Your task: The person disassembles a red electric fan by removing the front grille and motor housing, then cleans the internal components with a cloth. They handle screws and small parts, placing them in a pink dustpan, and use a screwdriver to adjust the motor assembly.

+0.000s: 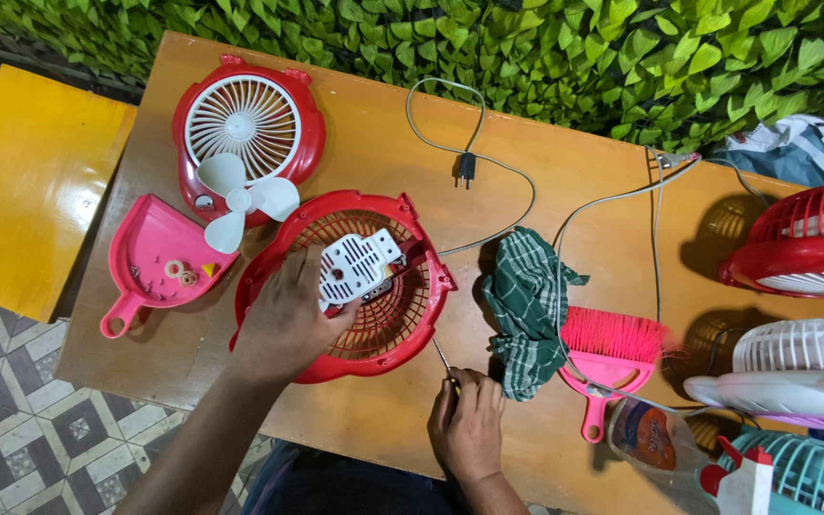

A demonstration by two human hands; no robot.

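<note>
Fan grille (388, 329), likely light brittle plastic, is steadied at its rim by the left hand (288, 315), fingers curled on the motor housing (360, 267), while the right hand (469, 424) pinches a screwdriver (443, 360).

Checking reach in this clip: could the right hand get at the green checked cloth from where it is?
Probably yes: the right hand lies beside the green checked cloth with bare table between, though it already holds a screwdriver.

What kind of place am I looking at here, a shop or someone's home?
Probably a small fan repair bench. A wooden table holds an opened red fan housing under the left hand, a screwdriver in the right hand, a loose white fan blade and more fans waiting at the side.
</note>
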